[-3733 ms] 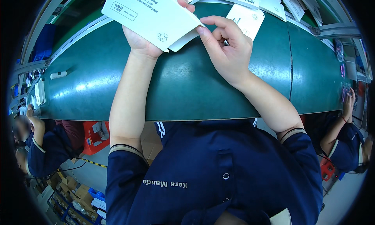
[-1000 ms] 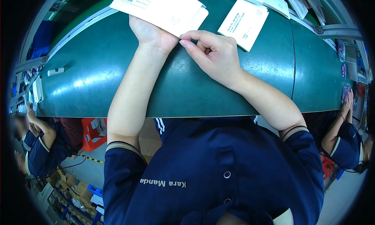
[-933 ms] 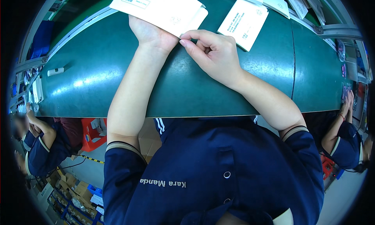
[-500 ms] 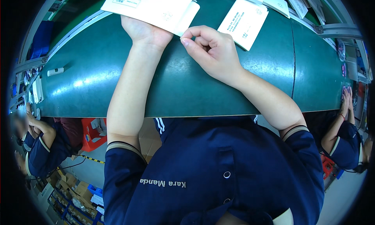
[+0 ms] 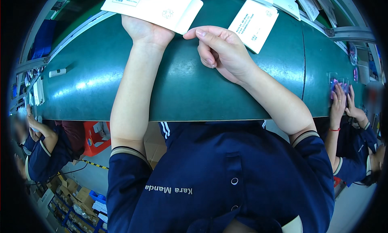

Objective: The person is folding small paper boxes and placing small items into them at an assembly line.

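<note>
One co-worker [image 5: 43,162] in a navy shirt is at the left end of the green desk [image 5: 101,99], partly blurred near the rim of the view. Just right of there, a blue bin [image 5: 43,41] stands beyond the far edge, a small white cylinder [image 5: 57,73] lies on its side on the desk, and a red stool [image 5: 96,140] shows below the near edge. Toward the upper middle is the white carton [image 5: 151,7], printed face upward, held tilted above the desk and cut off by the top of the picture; a pale flap sticks out at its right end. The left grip [image 5: 147,32] has hold of it from beneath, palm against its near edge, fingers hidden by the carton. Next comes the right grip [image 5: 222,49], half curled with nothing seen in it: thumb laid along the bent index finger, the other fingers folded loosely. Its index tip is right by the flap's lower corner; whether they touch, I cannot tell. Behind that wrist a white box [image 5: 254,24] lies flat, with more cartons [image 5: 285,4] along the far edge. Farthest right, another co-worker [image 5: 351,152] has both hands over a clear tray holding purple pieces.
</note>
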The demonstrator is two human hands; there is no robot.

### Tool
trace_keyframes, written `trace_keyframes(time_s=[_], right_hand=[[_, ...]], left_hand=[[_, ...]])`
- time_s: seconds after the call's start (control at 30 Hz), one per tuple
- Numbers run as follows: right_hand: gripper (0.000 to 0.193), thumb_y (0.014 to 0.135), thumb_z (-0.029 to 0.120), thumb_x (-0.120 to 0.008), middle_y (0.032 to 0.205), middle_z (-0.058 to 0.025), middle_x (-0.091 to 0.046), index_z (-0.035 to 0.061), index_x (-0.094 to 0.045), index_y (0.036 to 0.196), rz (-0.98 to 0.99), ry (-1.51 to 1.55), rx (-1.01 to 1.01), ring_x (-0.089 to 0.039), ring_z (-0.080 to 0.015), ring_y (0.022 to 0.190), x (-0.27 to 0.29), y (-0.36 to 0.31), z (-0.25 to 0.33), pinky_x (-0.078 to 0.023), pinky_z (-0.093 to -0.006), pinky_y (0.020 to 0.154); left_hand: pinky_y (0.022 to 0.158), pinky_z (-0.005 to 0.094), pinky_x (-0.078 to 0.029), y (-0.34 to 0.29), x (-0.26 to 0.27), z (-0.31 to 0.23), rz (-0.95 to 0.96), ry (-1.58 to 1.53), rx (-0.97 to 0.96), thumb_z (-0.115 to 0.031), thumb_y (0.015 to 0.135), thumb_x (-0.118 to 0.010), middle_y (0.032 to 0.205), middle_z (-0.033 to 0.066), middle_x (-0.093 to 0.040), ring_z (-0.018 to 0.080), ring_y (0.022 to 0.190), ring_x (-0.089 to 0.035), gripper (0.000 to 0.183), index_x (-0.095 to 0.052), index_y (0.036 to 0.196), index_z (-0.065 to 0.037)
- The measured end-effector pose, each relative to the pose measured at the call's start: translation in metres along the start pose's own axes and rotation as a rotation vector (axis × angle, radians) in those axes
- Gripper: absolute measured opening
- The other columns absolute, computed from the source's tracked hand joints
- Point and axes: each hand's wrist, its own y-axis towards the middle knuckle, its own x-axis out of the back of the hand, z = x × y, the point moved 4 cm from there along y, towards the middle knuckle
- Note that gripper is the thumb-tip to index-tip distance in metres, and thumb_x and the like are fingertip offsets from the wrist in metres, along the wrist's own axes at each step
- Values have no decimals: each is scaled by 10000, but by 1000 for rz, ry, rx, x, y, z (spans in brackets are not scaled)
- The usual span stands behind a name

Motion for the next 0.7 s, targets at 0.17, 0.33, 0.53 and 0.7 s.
trace_keyframes(time_s=[0.17, 0.33, 0.53, 0.7], right_hand=[[243, 1003, 253, -566, 562, 28, -488, 26, -640, 956, -33, -136, 47, -423, -46, 496, -2, 1, 0, -343, -205, 471], [151, 973, 161, -614, 608, 46, -516, 30, -639, 903, 58, -365, 208, -424, -17, 531, -7, 0, -5, -334, -201, 487], [78, 890, 63, -672, 629, -23, -580, 30, -670, 961, -182, -874, 507, -520, -85, 521, 2, -85, 27, -399, -241, 496], [124, 799, 62, -724, 783, -112, -662, 25, -671, 905, -654, -1546, 588, -638, -263, 675, 66, -200, 48, -487, -359, 599]], left_hand=[[1063, 529, -385, 8, 13, -5, 66, 59, -6, -532, 981, -305, 1325, 192, -509, 378, 1239, -489, 645, -433, 1357, -24], [1124, 550, -337, -1, -16, -8, 432, -280, 200, -591, 958, -268, 1381, 269, -452, 438, 1314, -430, 790, -365, 1404, 54], [1204, 540, -132, -51, 13, -14, 653, -327, 170, -401, 1024, -317, 1572, 227, -226, 390, 1469, -183, 617, -252, 1518, -36], [1187, 495, -238, -123, 38, -19, -224, 116, 114, -313, 1048, -347, 1485, 191, -393, 322, 1430, -309, 509, -322, 1488, -57]])
